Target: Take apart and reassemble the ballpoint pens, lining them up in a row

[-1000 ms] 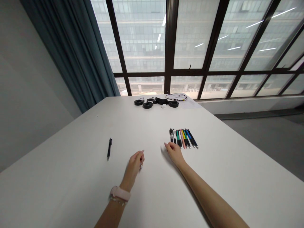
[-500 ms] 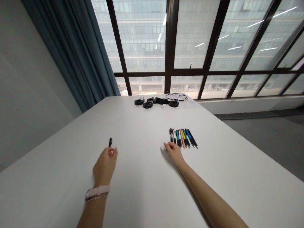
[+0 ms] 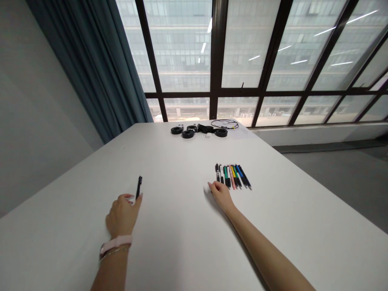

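My left hand [image 3: 123,213], with a pale pink watch band on its wrist, is low over the white table. Its thumb and forefinger are apart, and the thumb tip is beside a black pen [image 3: 139,186] that points away from me; the pen's near end is hidden by the hand. My right hand [image 3: 222,196] rests on the table with its fingers curled together. Whatever may be inside them is hidden. Just beyond it lies a row of several pens [image 3: 233,176] in black, white, green, pink, yellow and blue; the hand covers the near ends of the leftmost ones.
At the far end of the white table [image 3: 172,234] are several black tape rolls [image 3: 188,134], a black coiled cable [image 3: 226,124] and a small white plug [image 3: 208,136]. A blue curtain [image 3: 100,72] hangs at the left, and dark-framed windows stand behind.
My left hand has drawn back toward me and to the left, its fingers loosening, so more of the black pen shows. That pen and my right hand stay in place.
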A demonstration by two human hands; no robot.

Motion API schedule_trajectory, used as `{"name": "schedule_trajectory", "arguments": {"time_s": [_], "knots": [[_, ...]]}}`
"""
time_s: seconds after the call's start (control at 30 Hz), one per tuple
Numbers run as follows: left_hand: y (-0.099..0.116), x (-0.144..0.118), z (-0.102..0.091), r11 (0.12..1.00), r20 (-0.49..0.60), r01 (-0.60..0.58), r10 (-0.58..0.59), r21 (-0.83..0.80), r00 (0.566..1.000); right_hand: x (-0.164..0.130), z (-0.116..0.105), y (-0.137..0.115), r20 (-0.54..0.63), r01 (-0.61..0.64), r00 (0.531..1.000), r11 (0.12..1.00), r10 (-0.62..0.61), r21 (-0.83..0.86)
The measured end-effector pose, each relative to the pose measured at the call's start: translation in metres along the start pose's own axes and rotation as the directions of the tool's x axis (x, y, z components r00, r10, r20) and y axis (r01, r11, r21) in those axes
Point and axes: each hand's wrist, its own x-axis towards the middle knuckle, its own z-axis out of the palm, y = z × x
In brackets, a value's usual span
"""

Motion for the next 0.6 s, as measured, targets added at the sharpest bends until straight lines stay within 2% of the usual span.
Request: {"name": "schedule_trajectory", "arguments": {"time_s": [0.13, 0.33, 0.6], "knots": [[-0.001, 0.002, 0.004, 1.000, 0.046, 0.011, -0.012, 0.016, 0.999, 0.000, -0.001, -0.001, 0.010, -0.006, 1.000, 1.000, 0.006, -0.013], [-0.007, 0.005, 0.011, 0.998, 0.057, 0.005, -0.009, 0.067, 0.998, -0.001, 0.000, 0.003, 0.017, -0.009, 1.000, 1.000, 0.009, -0.014], [-0.004, 0.006, 0.006, 0.997, 0.118, -0.012, 0.003, 0.079, 0.993, -0.001, 0.000, 0.001, 0.019, -0.006, 1.000, 1.000, 0.006, -0.014]]}}
